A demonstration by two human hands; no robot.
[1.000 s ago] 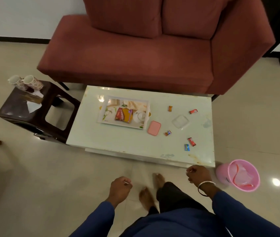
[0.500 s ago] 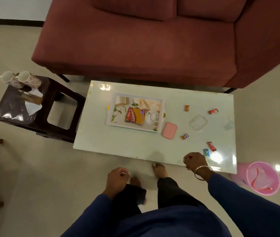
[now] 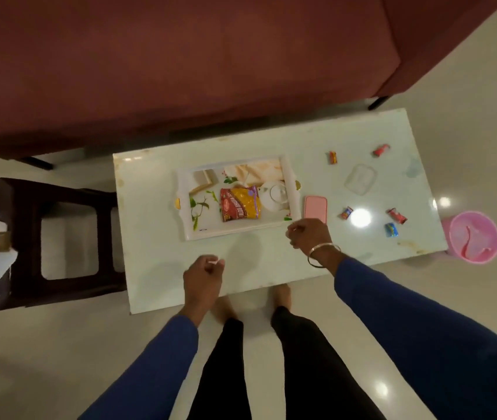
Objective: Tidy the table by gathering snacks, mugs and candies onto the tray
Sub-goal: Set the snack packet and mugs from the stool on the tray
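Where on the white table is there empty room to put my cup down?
Bare patches: the table left of the tray, and the near strip before it, by the left hand. Crowded: right of the pink lid, where candies scatter.

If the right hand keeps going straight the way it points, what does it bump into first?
Probably the pink lid, lying just beyond the right hand, next to the tray. The hand's height above the table is unclear, so it might pass over it.
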